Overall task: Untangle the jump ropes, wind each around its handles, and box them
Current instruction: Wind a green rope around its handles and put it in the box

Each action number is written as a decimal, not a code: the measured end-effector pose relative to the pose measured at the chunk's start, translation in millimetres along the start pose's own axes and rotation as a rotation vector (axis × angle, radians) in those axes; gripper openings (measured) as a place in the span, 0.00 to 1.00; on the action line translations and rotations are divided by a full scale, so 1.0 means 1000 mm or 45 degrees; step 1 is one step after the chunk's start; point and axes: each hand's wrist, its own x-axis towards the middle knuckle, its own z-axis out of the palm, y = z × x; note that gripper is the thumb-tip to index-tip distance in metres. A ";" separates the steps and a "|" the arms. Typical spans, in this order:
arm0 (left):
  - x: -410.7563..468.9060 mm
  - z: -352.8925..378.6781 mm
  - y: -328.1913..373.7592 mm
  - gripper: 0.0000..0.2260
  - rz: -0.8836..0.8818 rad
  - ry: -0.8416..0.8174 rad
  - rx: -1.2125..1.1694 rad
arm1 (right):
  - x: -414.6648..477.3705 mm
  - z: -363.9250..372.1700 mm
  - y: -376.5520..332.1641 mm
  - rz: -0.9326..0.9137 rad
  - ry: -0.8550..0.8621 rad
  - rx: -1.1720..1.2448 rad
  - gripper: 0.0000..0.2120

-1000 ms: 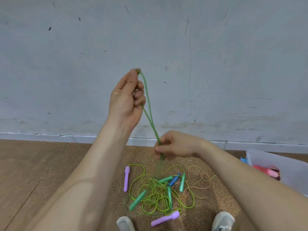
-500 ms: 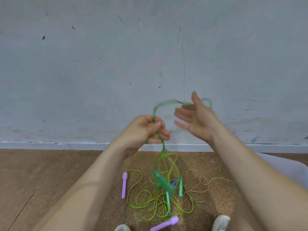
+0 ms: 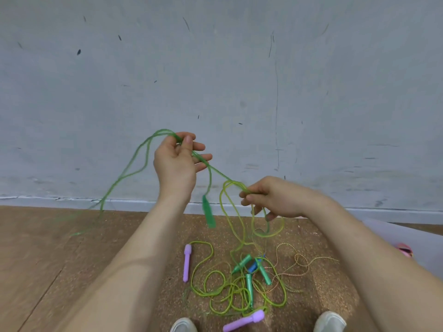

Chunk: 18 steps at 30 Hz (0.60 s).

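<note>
While I stand facing the grey wall (image 3: 239, 68), my left hand (image 3: 178, 161) is raised with thumb and forefinger pinched together on the dark green rope (image 3: 134, 161); its other fingers are spread loosely. From that pinch, two strands of the rope arc out to the left and drop toward the floor (image 3: 48, 248), blurred near the bottom. Another strand falls just right of my wrist, and a dark green handle (image 3: 208, 214) dangles from it in the air, also blurred.

My right hand (image 3: 271, 197) sits lower and to the right, fingertips clamped on a bend of the yellow-green rope (image 3: 225, 202). A dark green strand runs from my left hand down to that same spot; I cannot tell whether it is in the pinch too. Long loops of the yellow-green rope hang from my right hand and trail into the tangle (image 3: 230, 291) on the cork mat (image 3: 323, 295) between my shoes (image 3: 330, 322).

Within that tangle lie three green handles (image 3: 249, 288) and a blue handle (image 3: 253, 268), with a thin speckled orange rope (image 3: 294, 264) spreading to the right. One purple handle (image 3: 187, 263) lies at the left edge of the tangle, another purple handle (image 3: 244, 321) near my feet. The pale box (image 3: 383, 233) sits at the far right, something pink (image 3: 405, 250) inside it.
</note>
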 end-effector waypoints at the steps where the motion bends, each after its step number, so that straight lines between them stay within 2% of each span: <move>1: 0.000 0.000 0.000 0.08 0.034 0.029 0.023 | -0.001 -0.001 -0.001 0.001 0.006 0.061 0.13; 4: 0.001 0.000 0.002 0.07 0.038 0.060 0.036 | -0.007 -0.009 -0.001 0.001 -0.012 0.363 0.13; 6: 0.004 -0.003 0.002 0.07 0.042 0.093 0.065 | -0.013 -0.017 0.001 -0.026 0.060 0.512 0.13; 7: 0.007 -0.006 0.001 0.07 0.054 0.137 0.091 | -0.014 -0.022 0.004 -0.067 0.198 0.477 0.12; 9: 0.015 -0.015 0.000 0.08 0.042 0.248 0.088 | -0.015 -0.034 0.010 -0.170 0.651 0.235 0.10; 10: 0.019 -0.020 -0.001 0.08 0.002 0.266 0.059 | -0.016 -0.038 0.012 -0.220 0.822 0.216 0.09; 11: 0.022 -0.023 -0.003 0.08 -0.048 0.240 0.031 | -0.018 -0.039 0.012 -0.248 0.885 0.309 0.07; 13: 0.021 -0.021 -0.003 0.07 -0.132 0.067 -0.012 | -0.018 -0.034 0.009 -0.239 0.768 0.438 0.06; 16: 0.006 -0.005 0.002 0.07 -0.203 -0.272 -0.107 | -0.006 -0.004 -0.009 -0.215 0.409 0.327 0.14; 18: -0.002 0.004 0.005 0.07 -0.251 -0.436 -0.178 | 0.004 0.017 -0.023 -0.305 0.345 0.358 0.14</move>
